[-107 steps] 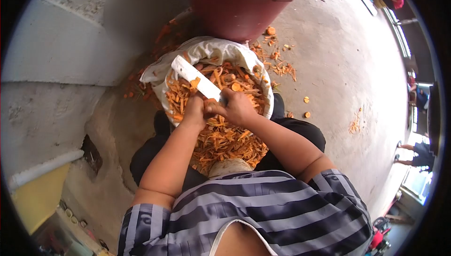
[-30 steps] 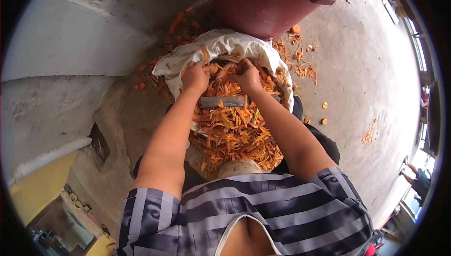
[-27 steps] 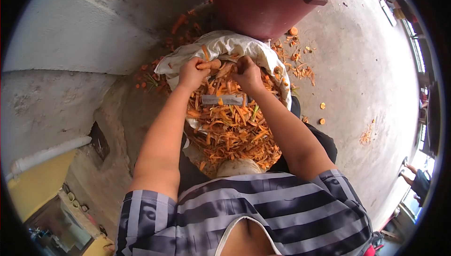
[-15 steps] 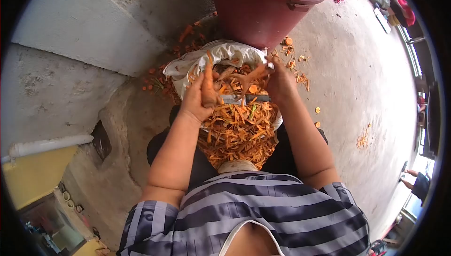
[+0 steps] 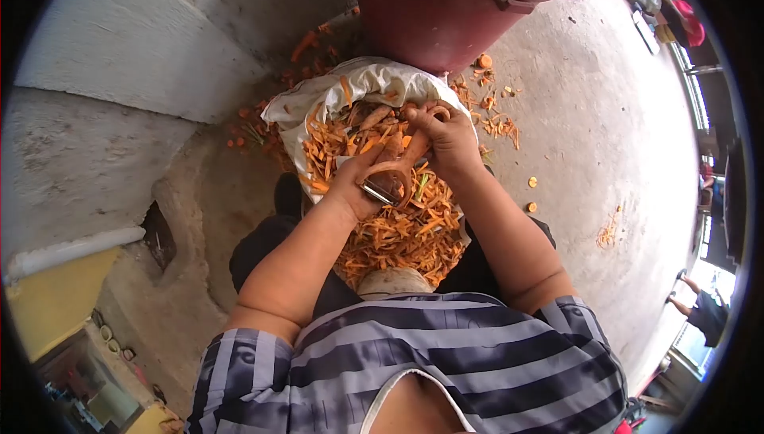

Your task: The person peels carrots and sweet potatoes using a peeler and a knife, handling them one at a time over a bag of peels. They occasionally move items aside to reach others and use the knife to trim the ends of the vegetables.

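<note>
My right hand (image 5: 452, 138) grips the handle of an orange-brown peeler (image 5: 407, 165), whose metal blade lies against a carrot. Low on the left, my left hand (image 5: 358, 187) is wrapped round that carrot (image 5: 388, 151), which is partly covered by the peeler. Both hands are close together over a heap of orange peelings (image 5: 406, 235). A white sack (image 5: 294, 108) with its rim folded open surrounds more peelings and carrot pieces.
A dark red tub (image 5: 438, 16) holding carrots stands just beyond the sack. Scraps (image 5: 500, 125) and carrot slices lie on the concrete floor to the right. A white pipe (image 5: 79, 251) runs at the left. Another person (image 5: 704, 311) is at the far right edge.
My left hand has moved down and toward the middle, and the peeler has come down onto a carrot. The upright orange carrot is no longer in my left hand.
</note>
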The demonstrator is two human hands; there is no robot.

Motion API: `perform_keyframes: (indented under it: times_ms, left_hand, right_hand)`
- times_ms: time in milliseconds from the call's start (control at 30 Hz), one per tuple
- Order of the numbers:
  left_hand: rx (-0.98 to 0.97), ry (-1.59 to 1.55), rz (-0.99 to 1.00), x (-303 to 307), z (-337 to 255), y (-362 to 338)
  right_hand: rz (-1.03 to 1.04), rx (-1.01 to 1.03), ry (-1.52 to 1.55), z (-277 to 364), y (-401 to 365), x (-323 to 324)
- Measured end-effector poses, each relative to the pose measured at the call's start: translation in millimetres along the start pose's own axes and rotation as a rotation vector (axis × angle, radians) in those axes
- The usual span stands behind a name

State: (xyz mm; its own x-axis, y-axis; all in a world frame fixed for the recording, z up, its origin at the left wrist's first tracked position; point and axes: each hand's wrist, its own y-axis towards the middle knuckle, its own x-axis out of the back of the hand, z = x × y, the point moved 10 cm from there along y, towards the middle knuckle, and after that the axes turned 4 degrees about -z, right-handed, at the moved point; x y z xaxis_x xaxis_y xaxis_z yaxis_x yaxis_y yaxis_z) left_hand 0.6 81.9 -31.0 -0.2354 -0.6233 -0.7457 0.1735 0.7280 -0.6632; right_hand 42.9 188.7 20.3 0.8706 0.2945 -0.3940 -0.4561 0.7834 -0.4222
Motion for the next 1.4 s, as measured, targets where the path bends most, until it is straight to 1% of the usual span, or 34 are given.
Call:
perform_keyframes:
  times_ms: [67,100,133,167,200,233,267,333,367,400,433,467,533,567,633,700,733,800,833,867,933,967,1000,1033,1067,1133,1167,1200,1233,1267,1300,1333,1400]
  left_hand:
    - [-0.012,0.002,0.075,-10,2,-8]
    - [-0.055,0.153,0.020,-2,-1,-7]
    - [0.004,0.147,0.088,-3,2,-7]
    - [0.061,0.140,0.158,-3,5,-9]
    - [0.118,0.132,0.227,-5,9,-11]
    - [0.048,0.231,0.072,4,3,-12]
    - [0.028,0.233,0.023,4,1,-14]
    - [-0.014,0.239,-0.069,6,-3,-16]
    - [0.012,0.194,-0.041,16,-2,-10]
    - [0.015,0.207,-0.083,19,-1,-11]
    - [0.020,0.218,-0.125,21,-1,-12]
    - [0.024,0.229,-0.168,24,1,-13]
    - [-0.007,0.132,-0.083,18,8,-5]
    - [-0.021,0.085,-0.041,14,11,-3]
    - [-0.001,0.203,-0.005,3,13,-11]
    - [0.031,0.297,0.032,2,14,-11]
    - [0.051,0.294,0.037,5,18,-9]
    - [0.094,0.292,0.046,11,24,-5]
    - [0.098,0.264,0.034,13,24,-4]
    - [0.102,0.233,0.022,14,24,-3]
    - [0.084,0.222,-0.005,16,22,0]
    - [0.064,0.245,-0.022,19,19,1]
    - [0.044,0.268,-0.039,20,16,1]
    - [0.029,0.195,-0.026,18,18,2]
    - [0.028,0.218,-0.022,17,23,4]
    - [0.028,0.264,-0.017,16,30,6]
    - [0.087,0.343,-0.083,22,33,2]
    - [0.083,0.372,-0.089,21,33,1]
    - [0.080,0.402,-0.094,20,34,0]
    - [0.078,0.434,-0.097,18,35,0]
    - [0.059,0.418,-0.015,10,34,0]
    - [0.053,0.391,-0.023,9,31,0]
    - [0.035,0.329,-0.043,3,24,-1]
  right_hand:
    - [-0.023,0.019,-0.094,-4,15,9]
    - [-0.081,0.002,-0.062,-9,25,19]
    - [-0.175,0.052,-0.129,-2,35,38]
    - [-0.377,0.095,-0.133,6,47,70]
    - [-0.385,0.207,-0.092,18,63,92]
    - [-0.480,0.264,-0.250,42,56,100]
    - [-0.444,0.326,-0.066,47,59,105]
    - [-0.382,0.264,0.070,46,48,83]
    - [-0.304,0.170,0.121,39,38,61]
    - [-0.226,0.076,0.170,27,26,40]
    - [-0.151,0.011,0.053,13,20,25]
    - [-0.053,-0.011,0.073,3,8,7]
    - [-0.056,0.144,-0.160,1,-6,-5]
    - [-0.093,0.108,-0.186,-5,-2,3]
    - [-0.169,0.036,-0.238,-13,13,23]
    - [-0.362,0.033,-0.282,-1,25,57]
    - [-0.459,0.031,-0.304,7,30,77]
    - [-0.616,0.273,-0.222,42,40,111]
    - [-0.595,0.227,-0.109,40,41,117]
    - [-0.518,0.176,-0.071,33,43,112]
    - [-0.359,0.077,-0.002,23,31,73]
    - [-0.292,0.025,-0.010,17,15,46]
    - [-0.230,-0.010,-0.166,12,0,27]
    - [-0.169,0.082,-0.263,3,1,23]
    - [-0.107,0.174,-0.361,-5,4,21]
    - [-0.306,0.098,-0.393,7,7,42]
    - [-0.406,0.061,-0.407,14,13,55]
    - [-0.594,0.017,-0.413,7,33,97]
    - [-0.553,0.156,-0.183,28,39,103]
    - [-0.598,0.252,-0.309,44,46,123]
    - [-0.613,0.255,-0.176,44,46,127]
    - [-0.626,0.259,-0.043,43,44,129]
    - [-0.460,0.137,0.180,26,42,105]
